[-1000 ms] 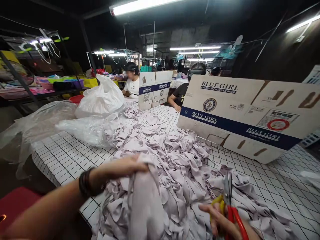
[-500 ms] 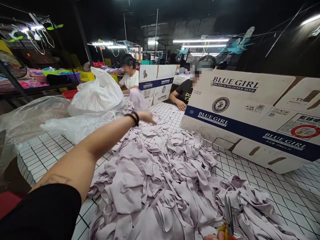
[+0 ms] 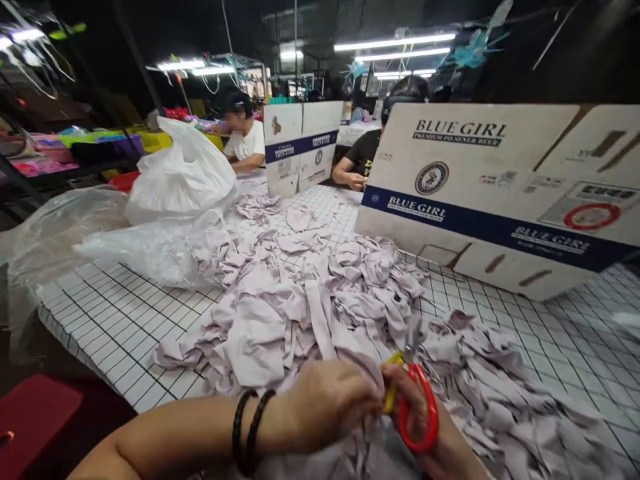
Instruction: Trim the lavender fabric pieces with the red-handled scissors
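A large heap of pale mauve fabric pieces covers the middle of the grid-patterned table. Low in the view, my left hand, with two dark bands at the wrist, pinches a piece of the same fabric. Right beside it, my right hand has its fingers in the handles of scissors with red and yellow grips. The blades point up and away over the heap and are blurred. Both hands nearly touch, and the fabric between them is partly hidden by the fingers.
Printed cardboard sheets stand at the right, with a smaller carton farther back. White plastic bags lie at the left. Two people sit across the table, one in a white top, the other in a black top.
My left hand has come back from the far side of the heap to the near edge, beside my right hand. The scissors have risen and moved left. The view has tilted down.
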{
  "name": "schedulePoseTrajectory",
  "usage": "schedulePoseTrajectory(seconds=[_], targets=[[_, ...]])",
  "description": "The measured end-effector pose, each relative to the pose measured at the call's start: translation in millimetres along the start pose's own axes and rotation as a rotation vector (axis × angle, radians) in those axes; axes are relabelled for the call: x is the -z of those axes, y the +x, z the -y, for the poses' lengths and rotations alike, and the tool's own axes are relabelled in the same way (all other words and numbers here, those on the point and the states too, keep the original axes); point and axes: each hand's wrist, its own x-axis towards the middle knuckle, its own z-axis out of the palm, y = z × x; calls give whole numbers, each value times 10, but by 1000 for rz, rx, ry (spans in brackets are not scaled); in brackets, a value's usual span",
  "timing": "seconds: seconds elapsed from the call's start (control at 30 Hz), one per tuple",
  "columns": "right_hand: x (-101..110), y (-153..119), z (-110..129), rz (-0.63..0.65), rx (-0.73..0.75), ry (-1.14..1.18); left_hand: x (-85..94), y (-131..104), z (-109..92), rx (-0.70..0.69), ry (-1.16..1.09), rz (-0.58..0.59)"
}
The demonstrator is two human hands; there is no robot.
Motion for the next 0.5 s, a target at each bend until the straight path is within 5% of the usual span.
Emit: schedulePoseTrajectory(seconds=[0.1,0.23,0.33,0.5], targets=[[-77,-54,-40,23,29,6,-388,-391,-246,74,-146,24],[174,-129,-99,-98,121,-16,-650,-710,-247,548,-427,-38],[327,-157,-119,-137,140,-19,-627,-769,-230,755,-552,-108],[281,-124,-79,-117,189,-36,-466,-737,-255,808,-573,-61]])
